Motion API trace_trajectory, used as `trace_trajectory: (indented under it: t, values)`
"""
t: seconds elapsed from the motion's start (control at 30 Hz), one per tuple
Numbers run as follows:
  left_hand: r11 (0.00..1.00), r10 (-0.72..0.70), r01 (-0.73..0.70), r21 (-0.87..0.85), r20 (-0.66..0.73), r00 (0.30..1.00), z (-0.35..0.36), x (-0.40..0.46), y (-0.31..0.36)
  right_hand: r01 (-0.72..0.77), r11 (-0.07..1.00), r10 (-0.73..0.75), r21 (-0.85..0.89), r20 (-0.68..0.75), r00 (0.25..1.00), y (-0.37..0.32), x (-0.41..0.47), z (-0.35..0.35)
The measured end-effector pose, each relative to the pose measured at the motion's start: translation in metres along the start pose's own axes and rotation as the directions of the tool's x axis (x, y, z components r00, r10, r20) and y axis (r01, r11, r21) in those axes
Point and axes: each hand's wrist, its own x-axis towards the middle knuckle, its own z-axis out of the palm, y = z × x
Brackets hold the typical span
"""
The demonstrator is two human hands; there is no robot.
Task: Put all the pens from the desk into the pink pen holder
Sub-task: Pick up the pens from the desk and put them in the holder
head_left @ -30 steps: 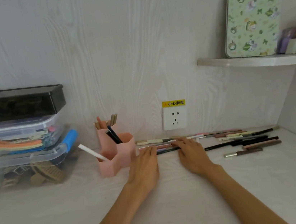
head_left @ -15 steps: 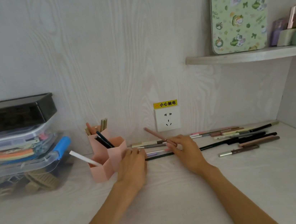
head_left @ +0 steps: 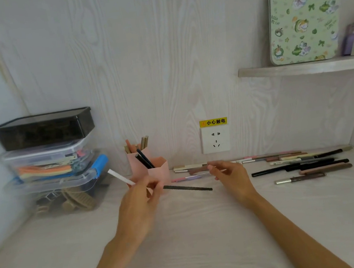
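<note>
The pink pen holder (head_left: 159, 172) stands near the back wall, left of centre, with several pens in it and a white pen (head_left: 118, 177) leaning out to the left. My left hand (head_left: 141, 206) is just in front of the holder and pinches a thin black pen (head_left: 187, 188), which points right, low over the desk. My right hand (head_left: 232, 179) hovers right of the holder, its fingers closed on a pale, blurred pen (head_left: 214, 171). Several more pens (head_left: 299, 166) lie along the wall to the right.
Three stacked plastic boxes (head_left: 49, 159) fill the left corner, the top one dark (head_left: 42, 129). A wall socket (head_left: 215, 139) sits behind the pens. A shelf (head_left: 307, 68) at upper right carries a green tin (head_left: 301, 11) and small jars. A side wall closes the desk's right end.
My left hand has lifted the black pen off the desk near the holder. My right hand has raised a pen from the row and drawn slightly back. The camera has tilted.
</note>
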Motion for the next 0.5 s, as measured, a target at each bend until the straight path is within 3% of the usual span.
trace_trajectory:
  t: [0.13,0.27,0.37,0.43,0.5]
  values:
    - [0.966,-0.05,-0.027,-0.257,-0.288,0.956,-0.05,0.011,0.004,0.025,0.998,-0.028,-0.066,-0.042,0.999,0.001,-0.003,0.003]
    - [0.966,0.059,-0.184,-0.182,-0.536,0.842,-0.084,0.034,0.017,0.001,0.998,-0.005,-0.058,-0.069,0.998,0.001,-0.003,0.004]
    - [0.974,0.213,-0.221,0.045,-0.509,0.834,-0.09,0.055,0.026,-0.005,0.998,0.0,-0.062,-0.082,0.997,0.001,-0.003,0.005]
    - [0.955,0.278,-0.21,0.208,-0.395,0.875,-0.082,0.069,0.028,0.0,0.998,-0.005,-0.055,-0.089,0.996,0.001,-0.002,0.004]
    - [0.943,0.258,-0.18,0.279,-0.273,0.927,-0.069,0.079,0.027,0.003,1.0,-0.004,-0.015,-0.104,0.995,0.0,-0.001,0.004]
